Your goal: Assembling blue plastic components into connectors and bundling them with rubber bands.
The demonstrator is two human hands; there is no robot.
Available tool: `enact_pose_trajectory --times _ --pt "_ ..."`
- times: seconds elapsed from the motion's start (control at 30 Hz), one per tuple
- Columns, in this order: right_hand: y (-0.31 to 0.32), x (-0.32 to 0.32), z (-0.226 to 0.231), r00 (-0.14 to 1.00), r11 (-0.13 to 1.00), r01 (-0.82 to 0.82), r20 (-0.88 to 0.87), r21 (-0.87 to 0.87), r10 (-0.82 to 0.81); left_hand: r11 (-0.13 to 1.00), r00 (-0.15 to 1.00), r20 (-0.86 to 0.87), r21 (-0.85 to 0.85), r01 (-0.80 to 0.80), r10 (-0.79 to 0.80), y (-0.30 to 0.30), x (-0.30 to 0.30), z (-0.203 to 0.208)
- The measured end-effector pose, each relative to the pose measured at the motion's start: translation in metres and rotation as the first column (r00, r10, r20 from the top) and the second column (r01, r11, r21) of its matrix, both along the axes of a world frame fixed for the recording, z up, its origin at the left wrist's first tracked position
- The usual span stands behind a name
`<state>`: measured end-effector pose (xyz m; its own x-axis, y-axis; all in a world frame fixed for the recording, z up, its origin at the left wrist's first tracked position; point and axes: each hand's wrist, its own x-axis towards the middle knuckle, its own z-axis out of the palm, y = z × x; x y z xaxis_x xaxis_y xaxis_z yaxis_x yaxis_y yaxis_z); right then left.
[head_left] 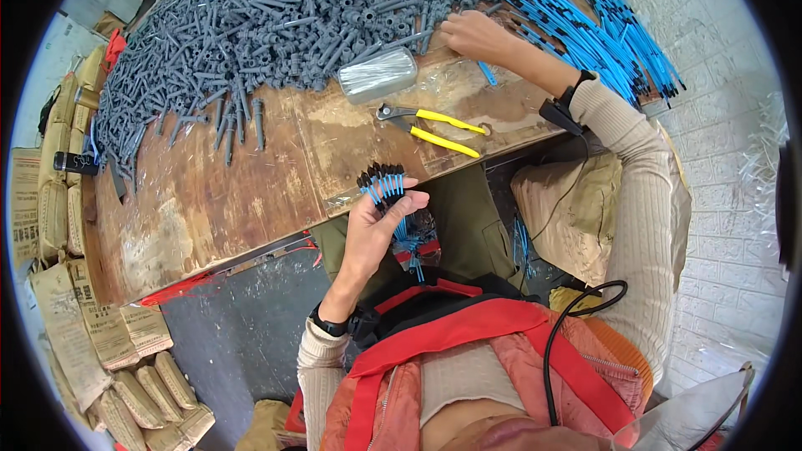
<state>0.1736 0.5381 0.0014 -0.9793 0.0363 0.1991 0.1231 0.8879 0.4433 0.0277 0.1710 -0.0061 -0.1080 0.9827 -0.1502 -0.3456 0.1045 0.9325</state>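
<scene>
- Because the bundled blue rods (386,187) look thin and light, they probably flex; hold them mid-shaft, below the black tips (383,170).
- Left grip (373,225) clasps the bundle by the counter's (242,230) near edge.
- Right grip (478,35) curls beside grey fittings (326,25); contents cannot be told.
- Counter: worn wood; pale wall (718,167) right, brown sacks (52,217) left.

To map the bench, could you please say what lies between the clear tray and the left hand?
In the head view, yellow-handled pliers lie there on the wooden tabletop, nearer the clear tray than the left hand.
</scene>
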Motion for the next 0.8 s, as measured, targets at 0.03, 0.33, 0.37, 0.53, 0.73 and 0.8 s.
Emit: enact_pose_trajectory --times 0.03,0.33,0.37,0.53,0.73,0.8 --pt "-0.001 0.003 0.002 1.0 1.0 0.001 0.0 0.002 -0.001 1.0 1.0 -0.013 0.011 0.001 0.0 0.0 0.001 -0.001" --pt "-0.03 0.016 0.017 0.985 0.956 -0.026 -0.172 -0.292 -0.025 0.999 0.998 -0.048 -0.015 -0.037 0.036 -0.002 0.008 0.017" --pt "-0.033 0.016 0.014 0.988 0.942 -0.004 -0.149 -0.336 -0.049 0.999 0.998 -0.051 -0.014 -0.038 0.037 -0.005 0.01 0.021" --pt "-0.035 0.015 0.02 0.989 0.902 -0.035 -0.142 -0.429 -0.029 0.993 0.986 -0.165 0.113 0.04 -0.021 -0.011 0.016 0.028" --pt "-0.046 0.007 0.013 0.971 0.807 -0.085 -0.231 -0.584 -0.065 0.997 0.994 -0.101 0.064 0.042 -0.035 -0.01 0.012 0.036" --pt "-0.046 0.007 0.01 0.954 0.737 -0.11 -0.28 -0.667 -0.111 0.995 0.994 -0.102 0.088 0.036 -0.027 -0.012 0.013 0.027"
